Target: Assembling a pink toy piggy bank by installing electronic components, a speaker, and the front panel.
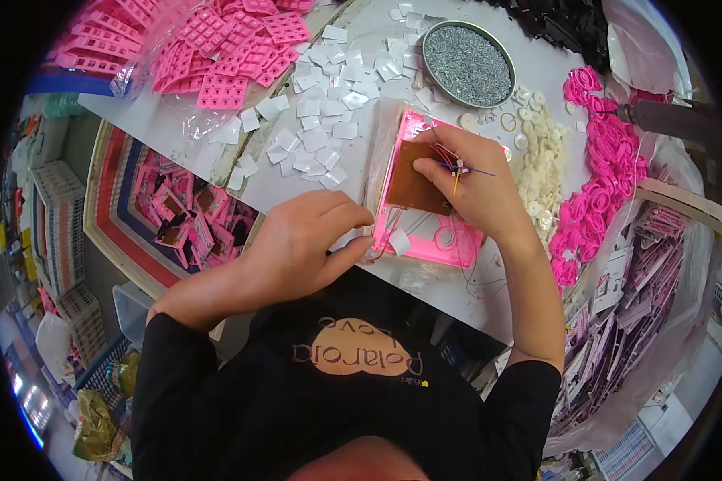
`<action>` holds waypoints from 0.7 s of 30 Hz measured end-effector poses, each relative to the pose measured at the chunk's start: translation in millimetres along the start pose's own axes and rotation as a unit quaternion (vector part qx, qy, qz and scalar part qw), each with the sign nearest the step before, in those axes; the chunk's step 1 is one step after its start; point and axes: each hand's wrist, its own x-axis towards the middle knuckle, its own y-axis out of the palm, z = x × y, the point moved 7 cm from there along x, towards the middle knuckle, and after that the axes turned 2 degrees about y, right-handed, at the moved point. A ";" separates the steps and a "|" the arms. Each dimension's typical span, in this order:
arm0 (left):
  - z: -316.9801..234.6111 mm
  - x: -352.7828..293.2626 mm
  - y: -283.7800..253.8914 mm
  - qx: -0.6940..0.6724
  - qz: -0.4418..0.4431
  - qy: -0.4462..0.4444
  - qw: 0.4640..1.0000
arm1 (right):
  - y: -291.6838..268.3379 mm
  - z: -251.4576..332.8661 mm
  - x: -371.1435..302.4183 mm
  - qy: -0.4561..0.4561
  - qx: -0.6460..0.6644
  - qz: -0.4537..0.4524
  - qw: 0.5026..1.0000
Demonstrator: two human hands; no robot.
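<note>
- Casing (433, 255) of pink plastic, rectangular, with a moulded ring near its lower end, lies tilted on the smooth white tabletop (537, 64); clock directions run from it, twelve being away from the person.
- Flat brown board (413, 188), four-sided, lies over the casing's middle, with thin coloured wires (477, 170) at its right edge.
- Right hand (473, 168), at 2 o'clock: grip clamped on the board, thumb across its face, forefinger near its top edge.
- Left hand (297, 240), at 8 o'clock: grip apart, thumb and forefinger beside the casing's edge; whether they touch it, I cannot tell.
- Thin white squares (311, 123) lie at 10 o'clock, with bumpy pink keypads (233, 48) beyond them.
- Round metal tin (424, 60), between 12 and 1, holds grainy grey bits; cream discs (544, 160) spread between 2 and 3, pink looped parts (606, 172) at 3.
- Striped basket (128, 216) at 9 o'clock holds pink pieces (192, 212).
- Counts: one casing, one board, one tin, one striped basket, at least three wires, one white square on the casing; the heaped squares, keypads, discs and loops number dozens, too overlapped for exact counting.
</note>
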 end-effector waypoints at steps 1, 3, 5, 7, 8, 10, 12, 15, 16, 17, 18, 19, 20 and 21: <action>3.7 1.9 4.6 0.004 0.009 0.008 1.000 | 0.1 1.6 0.1 -0.007 -0.015 0.004 1.000; 7.8 8.0 9.8 0.008 0.021 0.011 1.000 | 1.2 4.6 -1.6 -0.020 -0.043 0.009 0.999; 11.6 13.4 12.6 0.005 0.021 0.004 1.000 | 4.9 2.4 -2.1 -0.002 -0.058 0.013 0.998; 17.0 16.1 13.0 -0.007 0.007 0.004 1.000 | 5.9 2.1 -2.9 0.003 -0.069 0.000 0.998; 18.6 16.3 13.2 -0.005 0.013 -0.004 1.000 | 5.4 3.0 -2.7 -0.002 -0.073 -0.015 0.997; 21.8 16.5 14.8 0.013 0.042 -0.026 0.999 | 6.0 0.8 -3.6 0.002 -0.086 -0.020 0.996; 16.4 19.1 20.3 0.078 0.030 0.033 0.996 | 8.1 -1.7 -4.1 0.020 -0.108 0.002 0.994; 6.5 20.8 40.5 0.185 0.042 0.161 0.969 | 0.2 12.9 -10.3 -0.032 -0.194 -0.086 0.977; 6.0 19.9 38.9 0.192 0.123 0.139 0.964 | -12.1 17.2 -14.2 -0.039 -0.221 -0.156 0.962; 6.1 18.4 40.5 0.197 0.158 0.130 0.959 | -27.4 21.7 -20.0 -0.045 -0.246 -0.226 0.941; 7.1 17.1 41.9 0.200 0.194 0.124 0.952 | -36.9 25.5 -30.4 -0.063 -0.243 -0.278 0.927; 5.5 18.2 42.4 0.204 0.183 0.130 0.953 | -47.0 29.9 -41.2 -0.082 -0.238 -0.330 0.910; 4.9 17.4 43.9 0.211 0.173 0.133 0.953 | -37.5 31.9 -48.6 -0.125 -0.208 -0.270 0.932; 6.0 17.5 45.7 0.219 0.162 0.137 0.952 | -22.2 30.2 -60.4 -0.164 -0.175 -0.209 0.948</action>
